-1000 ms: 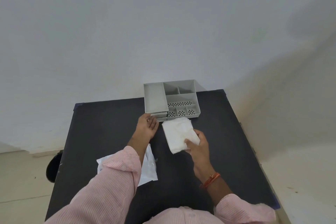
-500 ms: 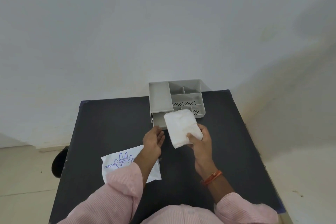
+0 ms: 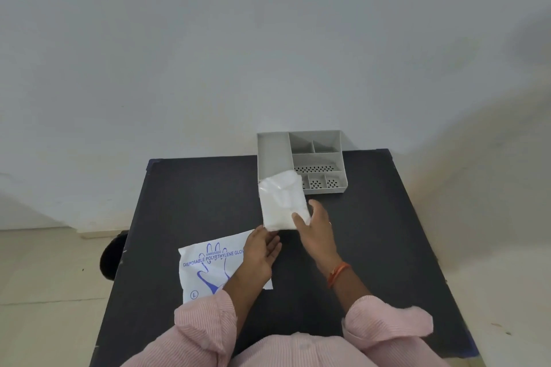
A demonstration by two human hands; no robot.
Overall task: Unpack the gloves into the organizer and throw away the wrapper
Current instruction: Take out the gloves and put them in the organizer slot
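Note:
A folded stack of white translucent gloves (image 3: pixel 281 201) is held up in my right hand (image 3: pixel 316 225), thumb on its near right corner. The stack hangs over the front left corner of the grey organizer (image 3: pixel 272 152), hiding that corner. My left hand (image 3: pixel 264 250) is just below the stack's near edge, palm up and fingers apart, holding nothing. The white wrapper (image 3: pixel 208 268) with blue glove print lies flat on the table, partly under my left forearm.
The organizer stands at the far edge of the black table (image 3: pixel 190 194), against a pale wall, with one long left compartment and several smaller ones. A dark round object (image 3: pixel 111 256) sits on the floor left of the table.
My left hand has left the organizer's front and drawn back toward me, under the gloves. My right hand has lifted the glove stack forward over the organizer's front left corner.

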